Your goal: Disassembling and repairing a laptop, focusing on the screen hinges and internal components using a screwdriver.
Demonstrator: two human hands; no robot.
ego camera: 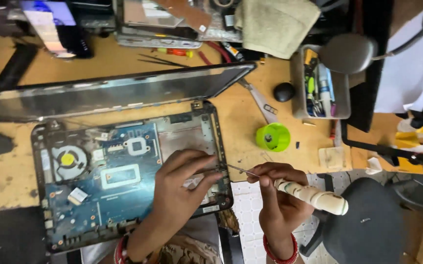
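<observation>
A wooden table (250,105) carried an opened laptop (128,176), its dark screen (108,90) tilted back behind the exposed base. Inside the base lay a blue board (118,195) with a fan (68,160) at its left, marked by a round yellow sticker. A small white rectangular label (78,195) sat on the board's left part, and another pale label strip lay on the base's front right edge, just under the left hand. Right of the laptop stood a grey tray (321,83) of tools, a black mouse (284,91) and a bright green round cup (273,137). A folded beige cloth (276,24) lay at the table's far edge.

The left hand (182,188) rested on the right part of the base, fingers (196,164) loosely spread and pressing down flat, gripping nothing. The right hand (277,195) hung just off the laptop's right edge, fingers curled tight round a screwdriver (309,194) with a white taped handle; its thin metal shaft pointed left toward the base's rim.
</observation>
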